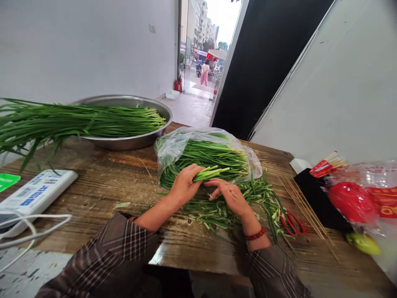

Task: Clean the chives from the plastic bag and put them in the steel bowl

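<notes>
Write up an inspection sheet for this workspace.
Surface: wooden table, grain worn.
Things: green stalks in left hand; more in metal bowl and plastic bag.
Clutter: leafy scraps, red-handled scissors, thin sticks.
Hands: left grip closed round stalks; right hand open, fingers spread, nothing seen in it.
Cables: white cable by white device, left.
Surroundings: doorway ahead, person outside.

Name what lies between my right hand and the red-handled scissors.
Loose green leaves, spread on the wooden table between your right hand and the scissors; the head view shows it.
</notes>
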Tool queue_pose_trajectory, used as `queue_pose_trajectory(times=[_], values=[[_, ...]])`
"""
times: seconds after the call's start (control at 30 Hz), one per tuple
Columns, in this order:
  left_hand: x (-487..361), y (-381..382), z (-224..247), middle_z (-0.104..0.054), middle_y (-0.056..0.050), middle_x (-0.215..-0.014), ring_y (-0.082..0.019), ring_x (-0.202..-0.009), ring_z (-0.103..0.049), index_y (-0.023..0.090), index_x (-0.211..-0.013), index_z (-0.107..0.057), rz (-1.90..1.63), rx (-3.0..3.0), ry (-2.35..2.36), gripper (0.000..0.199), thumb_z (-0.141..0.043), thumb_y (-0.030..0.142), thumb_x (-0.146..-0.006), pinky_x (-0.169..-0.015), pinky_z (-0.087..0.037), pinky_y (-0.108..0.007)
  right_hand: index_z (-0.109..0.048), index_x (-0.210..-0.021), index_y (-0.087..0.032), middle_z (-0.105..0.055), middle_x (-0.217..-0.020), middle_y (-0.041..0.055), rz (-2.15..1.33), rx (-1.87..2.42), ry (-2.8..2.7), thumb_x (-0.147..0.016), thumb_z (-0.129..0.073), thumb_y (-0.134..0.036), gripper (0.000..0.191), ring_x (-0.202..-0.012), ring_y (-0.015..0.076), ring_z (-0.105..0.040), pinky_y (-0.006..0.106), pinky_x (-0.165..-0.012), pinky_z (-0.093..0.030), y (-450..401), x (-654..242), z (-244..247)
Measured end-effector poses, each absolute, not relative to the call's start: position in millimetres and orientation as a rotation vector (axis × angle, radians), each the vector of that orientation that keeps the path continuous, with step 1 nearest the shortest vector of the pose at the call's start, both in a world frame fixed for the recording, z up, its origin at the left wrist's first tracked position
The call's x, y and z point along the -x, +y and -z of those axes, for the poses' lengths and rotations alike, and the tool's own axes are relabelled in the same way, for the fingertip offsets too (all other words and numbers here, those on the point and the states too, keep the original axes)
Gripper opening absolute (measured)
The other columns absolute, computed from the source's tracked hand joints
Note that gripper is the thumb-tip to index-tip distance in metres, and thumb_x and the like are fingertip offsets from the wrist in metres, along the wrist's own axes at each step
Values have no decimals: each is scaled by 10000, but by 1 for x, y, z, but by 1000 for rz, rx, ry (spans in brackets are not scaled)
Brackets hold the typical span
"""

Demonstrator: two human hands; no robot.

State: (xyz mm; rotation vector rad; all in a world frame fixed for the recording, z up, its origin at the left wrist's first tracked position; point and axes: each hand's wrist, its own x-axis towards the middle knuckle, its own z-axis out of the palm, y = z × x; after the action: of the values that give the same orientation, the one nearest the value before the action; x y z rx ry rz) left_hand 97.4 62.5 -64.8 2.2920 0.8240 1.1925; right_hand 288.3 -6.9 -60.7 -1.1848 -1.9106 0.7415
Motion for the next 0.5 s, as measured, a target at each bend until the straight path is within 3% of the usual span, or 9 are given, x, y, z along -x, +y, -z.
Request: queue_pose_trajectory(times=[0.07,0.13,0.23,0.37,0.5], values=[[-98,63,65,-593,-25,-829,-154,-794,-545,163,-979,-657,-1196,-2295,822,170,-512,156,-890,-715,-411,-256,-740,-712,-206,-725,-1072,75,-693,1245,-1844,-971,-408,-374,454,-1078,192,-650,373,-988,-490,-7,-288,63],[-98,63,65,-589,-22,-824,-151,-786,-543,165,-976,-656,-1199,-2291,816,166,-516,156,-889,-709,-410,-252,-738,-911,-205,-677,-1176,91,-566,1262,-1838,-887,-580,-322,198,-1095,203,-637,373,-970,-502,-6,-287,67],[-98,62,65,-588,-17,-823,-147,-785,-544,171,-972,-657,-1196,-2280,814,158,-521,165,-893,-712,-410,-248,-617,-1200,-209,-597,-1282,112,-367,1227,-1828,-810,-680,-258,398,-1196,211,-566,384,-997,-490,-5,-286,73],[-97,60,63,-590,-18,-827,-146,-782,-544,169,-978,-660,-1196,-2274,815,164,-519,173,-893,-705,-412,-246,-640,-1119,-227,-657,-1183,80,-232,1233,-1844,-897,-582,-270,233,-1151,193,-583,402,-1035,-452,-4,-287,72],[-96,59,60,-585,-21,-812,-151,-781,-546,162,-989,-670,-1175,-2289,816,194,-506,159,-885,-707,-414,-253,-641,-1167,-219,-659,-1226,86,-322,1257,-2098,-919,-557,-328,284,-1159,208,-595,406,-1019,-465,-5,-283,70]])
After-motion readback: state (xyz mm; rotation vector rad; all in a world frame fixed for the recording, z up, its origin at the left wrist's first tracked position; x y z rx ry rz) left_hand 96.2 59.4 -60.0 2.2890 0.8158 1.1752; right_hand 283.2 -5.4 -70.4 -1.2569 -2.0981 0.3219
